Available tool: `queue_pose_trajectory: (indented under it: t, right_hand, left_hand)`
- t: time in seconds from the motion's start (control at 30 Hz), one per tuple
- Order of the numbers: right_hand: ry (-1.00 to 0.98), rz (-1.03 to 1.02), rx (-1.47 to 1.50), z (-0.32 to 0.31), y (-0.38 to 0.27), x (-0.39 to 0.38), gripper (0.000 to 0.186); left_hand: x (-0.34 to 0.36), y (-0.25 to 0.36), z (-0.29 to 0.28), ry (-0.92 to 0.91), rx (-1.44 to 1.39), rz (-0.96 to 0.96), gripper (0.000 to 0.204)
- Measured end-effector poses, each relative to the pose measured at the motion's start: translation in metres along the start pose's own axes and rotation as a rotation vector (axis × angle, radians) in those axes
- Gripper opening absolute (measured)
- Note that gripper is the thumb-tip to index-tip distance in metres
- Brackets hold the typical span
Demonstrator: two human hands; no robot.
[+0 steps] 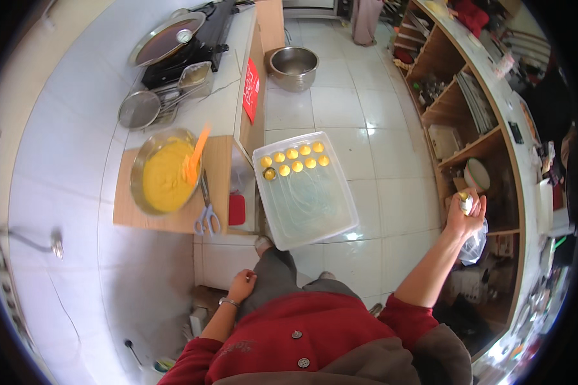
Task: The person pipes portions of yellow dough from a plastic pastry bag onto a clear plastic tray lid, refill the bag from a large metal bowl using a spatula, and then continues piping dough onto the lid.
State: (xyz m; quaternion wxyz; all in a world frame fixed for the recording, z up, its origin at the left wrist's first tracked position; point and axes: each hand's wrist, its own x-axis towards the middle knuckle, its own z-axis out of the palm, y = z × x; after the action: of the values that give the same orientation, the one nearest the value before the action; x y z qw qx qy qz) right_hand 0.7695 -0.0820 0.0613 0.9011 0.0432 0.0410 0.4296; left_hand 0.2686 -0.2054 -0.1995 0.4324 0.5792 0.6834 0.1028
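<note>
Out to the right, my right hand (465,221) is closed around a clear piping bag (473,247), with a pale, yellow-smeared tip (465,203) showing between the fingers. My left hand (243,284) rests beside my left thigh, fingers curled in; whether anything is in it is hidden. In front of me lies a translucent plastic tray (315,224), with two rows of small yellow mounds (297,166) at its far end. A darker ring surrounds the leftmost near mound (269,174).
At left, a metal bowl (138,192) of yellow batter with an orange spatula (196,157) stands by scissors (207,215) on a wooden board (221,167). Beyond are a strainer (139,109) and a pan on a stove (167,38). A steel pot (293,67) sits on the floor; wooden shelves (494,144) line the right.
</note>
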Motion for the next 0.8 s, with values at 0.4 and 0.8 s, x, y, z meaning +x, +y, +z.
queue_pose_trajectory:
  t: [0.4,0.8]
  right_hand:
    - [-0.149,0.387,0.35,0.099,-0.037,-0.043,0.042]
    - [-0.108,0.426,0.35,0.096,-0.029,-0.049,0.044]
  left_hand:
    - [-0.117,-0.001,0.098,0.341,0.056,-0.073,0.026]
    - [-0.139,-0.007,0.103,0.233,-0.045,-0.222,0.029]
